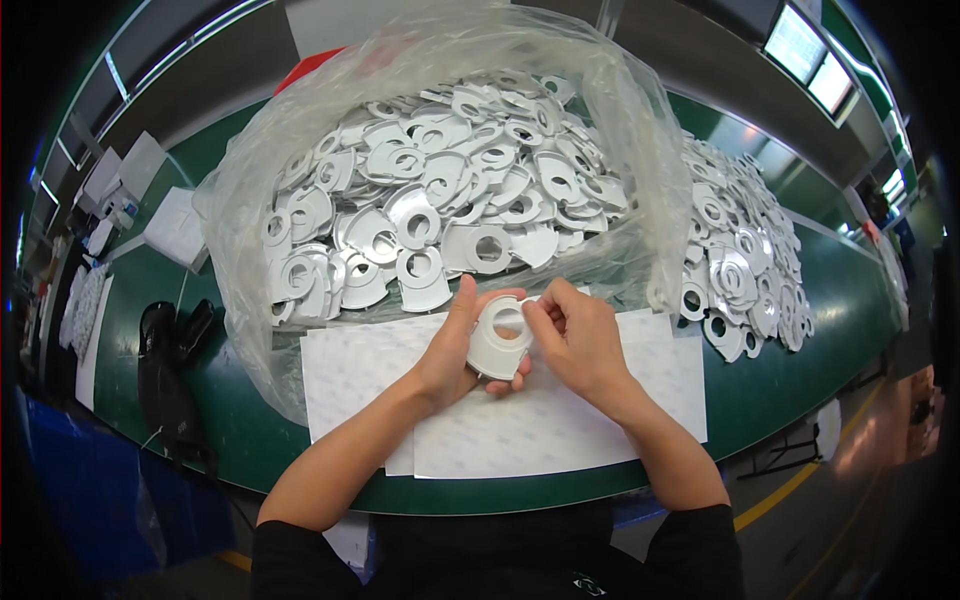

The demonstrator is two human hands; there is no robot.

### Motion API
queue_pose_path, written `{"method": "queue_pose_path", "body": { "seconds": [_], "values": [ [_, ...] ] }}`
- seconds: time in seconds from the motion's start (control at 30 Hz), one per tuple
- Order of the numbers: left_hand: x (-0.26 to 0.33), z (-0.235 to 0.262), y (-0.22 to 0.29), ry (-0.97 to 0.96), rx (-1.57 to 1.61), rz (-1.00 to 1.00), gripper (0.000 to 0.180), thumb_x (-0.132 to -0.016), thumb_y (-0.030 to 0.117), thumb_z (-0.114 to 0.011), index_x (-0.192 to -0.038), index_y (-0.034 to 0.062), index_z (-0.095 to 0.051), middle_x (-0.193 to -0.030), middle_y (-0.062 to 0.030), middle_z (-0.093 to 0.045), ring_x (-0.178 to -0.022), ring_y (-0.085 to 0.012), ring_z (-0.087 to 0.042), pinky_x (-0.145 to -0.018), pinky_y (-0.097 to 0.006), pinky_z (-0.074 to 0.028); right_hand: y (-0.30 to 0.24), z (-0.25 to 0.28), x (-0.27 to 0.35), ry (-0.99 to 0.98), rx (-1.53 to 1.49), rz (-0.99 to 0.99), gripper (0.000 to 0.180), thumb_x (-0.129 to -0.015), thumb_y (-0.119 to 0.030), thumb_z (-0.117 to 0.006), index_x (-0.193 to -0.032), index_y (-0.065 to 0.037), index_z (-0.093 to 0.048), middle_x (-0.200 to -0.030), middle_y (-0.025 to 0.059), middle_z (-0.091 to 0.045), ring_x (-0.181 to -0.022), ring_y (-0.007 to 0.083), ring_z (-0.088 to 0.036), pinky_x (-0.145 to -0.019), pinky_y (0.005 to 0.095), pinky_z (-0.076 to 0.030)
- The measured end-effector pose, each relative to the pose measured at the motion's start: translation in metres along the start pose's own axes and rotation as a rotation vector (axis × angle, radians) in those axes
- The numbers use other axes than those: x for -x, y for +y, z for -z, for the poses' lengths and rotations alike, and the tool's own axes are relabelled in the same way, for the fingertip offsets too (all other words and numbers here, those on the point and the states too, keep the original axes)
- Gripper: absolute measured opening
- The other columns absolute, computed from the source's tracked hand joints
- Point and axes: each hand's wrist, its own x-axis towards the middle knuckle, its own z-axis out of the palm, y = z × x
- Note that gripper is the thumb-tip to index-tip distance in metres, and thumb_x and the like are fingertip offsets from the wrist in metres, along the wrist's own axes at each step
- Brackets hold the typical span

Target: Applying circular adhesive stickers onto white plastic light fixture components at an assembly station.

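A white plastic part [494, 357] with a round hole at one end and a wider flared end is held over the paper sheets. My left hand [452, 350] grips it from the left, thumb along its edge and fingers beneath. My right hand [583, 340] is closed at the ring's right rim, thumb and forefinger pinched there; whether they hold the rim or something small is hidden. Just beyond my hands, a big clear plastic bag [640, 130] lies open, with a heap of similar white parts [440, 180] in it.
Another pile of white parts [745, 270] lies on the green table [330, 490] to the right of the bag. White paper sheets [560, 440] lie under my hands. At the left are a black object [170, 380] and a white box [176, 228].
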Motion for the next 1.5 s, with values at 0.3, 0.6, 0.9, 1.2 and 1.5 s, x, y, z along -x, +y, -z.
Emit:
{"method": "queue_pose_path", "body": {
  "seconds": [0.3, 0.6, 0.9, 1.2, 1.5],
  "values": [
    [0.019, 0.015, 0.029, 0.18, -0.259, -0.337, 0.052, -0.091, 0.044, -0.051, -0.128, 0.0082, -0.044, -0.105, -0.0079, -0.058, -0.094, -0.0207, -0.059, -0.064, -0.031, -0.05, 0.018, 0.045, -0.025, 0.217, -0.678, -0.328, 0.017, -0.092, -0.022, -0.057, -0.086, -0.007, -0.059, -0.071, -0.0006, -0.056, -0.061, 0.0053, -0.048, -0.054, 0.0231, -0.04],
    [0.008, 0.039, 0.028, 0.937, -1.616, -0.568, 0.046, -0.073, 0.033, -0.073, -0.099, 0.0, -0.054, -0.095, -0.0153, -0.053, -0.086, -0.0333, -0.055, -0.072, -0.042, -0.046, 0.016, 0.059, -0.034, 0.459, -0.603, -0.072, 0.024, -0.091, -0.016, -0.058, -0.113, -0.007, -0.06, -0.101, 0.0005, -0.063, -0.08, 0.0055, -0.054, -0.065, 0.02, -0.042],
    [0.021, 0.037, 0.034, 0.913, -1.551, -0.483, 0.058, -0.066, 0.018, -0.07, -0.117, 0.0028, -0.046, -0.107, -0.0192, -0.054, -0.095, -0.0357, -0.055, -0.082, -0.042, -0.045, -0.038, 0.001, 0.031, -0.803, 0.223, 0.54, 0.025, -0.077, -0.023, -0.069, -0.094, -0.006, -0.061, -0.087, 0.0068, -0.057, -0.085, 0.0269, -0.057, -0.069, 0.0377, -0.048],
    [0.035, 0.017, 0.054, 0.533, -0.586, -0.56, 0.069, -0.068, 0.006, -0.058, -0.132, 0.0062, -0.035, -0.119, -0.0184, -0.057, -0.1, -0.0278, -0.056, -0.086, -0.039, -0.047, -0.043, -0.007, 0.041, -0.761, 0.234, 0.5, 0.023, -0.069, -0.01, -0.07, -0.079, 0.001, -0.053, -0.088, 0.0127, -0.053, -0.088, 0.0285, -0.052, -0.07, 0.0371, -0.05],
    [0.002, 0.007, -0.006, 0.025, 0.443, -0.075, 0.05, -0.098, 0.044, -0.025, -0.124, 0.0064, -0.045, -0.129, -0.0211, -0.049, -0.111, -0.0315, -0.054, -0.078, -0.038, -0.049, -0.041, -0.009, 0.051, -0.799, 0.288, 0.493, 0.016, -0.078, -0.013, -0.063, -0.083, -0.003, -0.052, -0.088, 0.0107, -0.05, -0.087, 0.0272, -0.053, -0.072, 0.0363, -0.048]
  ]
}}
